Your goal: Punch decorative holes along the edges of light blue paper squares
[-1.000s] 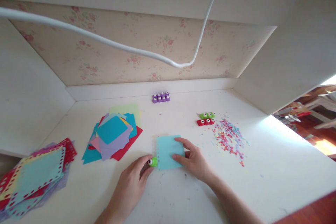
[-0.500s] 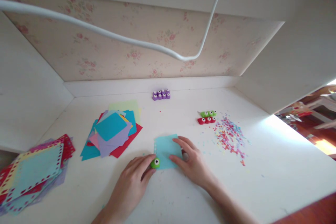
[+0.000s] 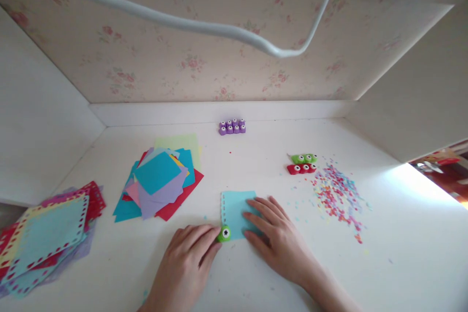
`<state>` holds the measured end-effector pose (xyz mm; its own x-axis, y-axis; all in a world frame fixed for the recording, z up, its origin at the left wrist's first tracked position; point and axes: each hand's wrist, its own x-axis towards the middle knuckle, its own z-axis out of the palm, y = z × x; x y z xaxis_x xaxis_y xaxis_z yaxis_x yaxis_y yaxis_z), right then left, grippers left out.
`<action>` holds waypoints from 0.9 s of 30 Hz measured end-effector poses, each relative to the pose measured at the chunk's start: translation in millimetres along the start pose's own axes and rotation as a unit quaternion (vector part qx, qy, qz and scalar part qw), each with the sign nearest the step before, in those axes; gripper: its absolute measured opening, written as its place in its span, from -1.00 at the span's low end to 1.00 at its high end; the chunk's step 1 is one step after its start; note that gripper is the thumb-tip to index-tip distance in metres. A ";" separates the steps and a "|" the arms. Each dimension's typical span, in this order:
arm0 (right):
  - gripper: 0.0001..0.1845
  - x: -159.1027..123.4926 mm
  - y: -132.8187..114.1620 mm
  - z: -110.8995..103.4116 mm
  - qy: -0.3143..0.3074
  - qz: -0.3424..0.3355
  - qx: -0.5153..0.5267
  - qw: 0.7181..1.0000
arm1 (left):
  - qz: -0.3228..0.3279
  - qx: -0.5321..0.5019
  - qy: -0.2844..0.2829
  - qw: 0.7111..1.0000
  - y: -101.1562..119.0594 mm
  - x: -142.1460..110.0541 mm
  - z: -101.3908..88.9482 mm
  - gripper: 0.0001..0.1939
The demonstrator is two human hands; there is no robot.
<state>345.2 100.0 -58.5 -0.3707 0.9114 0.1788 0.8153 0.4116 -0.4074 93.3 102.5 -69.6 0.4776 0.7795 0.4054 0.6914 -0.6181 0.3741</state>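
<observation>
A light blue paper square (image 3: 236, 207) lies on the white desk (image 3: 256, 273), with a row of punched holes along its left edge. My right hand (image 3: 280, 241) lies flat on the sheet's right half, fingers spread. My left hand (image 3: 188, 263) pinches a small green paper punch (image 3: 224, 233) at the sheet's lower left corner.
A loose pile of coloured paper squares (image 3: 159, 183) lies to the left. A stack of sheets with punched borders (image 3: 44, 236) sits at the far left. Purple punches (image 3: 232, 126) stand at the back. Green punches (image 3: 304, 158), red punches (image 3: 301, 168) and confetti (image 3: 338, 195) lie to the right. A white cable (image 3: 183, 22) hangs overhead.
The green punch has slid down the sheet's left edge to its lower corner and now shows its top. The view has dipped and moved closer; my right hand stays on the sheet.
</observation>
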 end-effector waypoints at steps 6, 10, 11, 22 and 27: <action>-0.64 -0.1 2.0 0.3 -0.017 -0.002 -0.001 1.000 | 0.015 0.023 0.026 0.999 0.2 1.8 -1.1 -0.78; -0.64 0.3 2.8 2.0 -0.017 -0.002 -0.001 1.000 | 0.042 0.034 0.022 0.998 -0.9 2.7 -2.6 -0.76; -0.64 0.5 3.0 2.4 -0.015 -0.002 0.000 1.000 | 0.047 0.036 0.021 0.998 -1.2 2.9 -2.7 -0.76; -0.65 0.6 5.2 5.0 -0.014 -0.003 -0.016 1.000 | 0.066 0.051 0.021 0.996 -2.7 8.1 -8.2 -0.70; -0.63 1.1 5.1 4.5 -0.015 -0.003 -0.013 1.000 | 0.050 0.037 0.033 0.998 -2.3 8.3 -8.4 -0.72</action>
<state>347.0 103.0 -64.3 -0.3886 0.9082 0.1553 0.8240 0.4180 -0.3825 91.1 109.5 -60.1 0.5113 0.7046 0.4920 0.6815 -0.6812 0.2674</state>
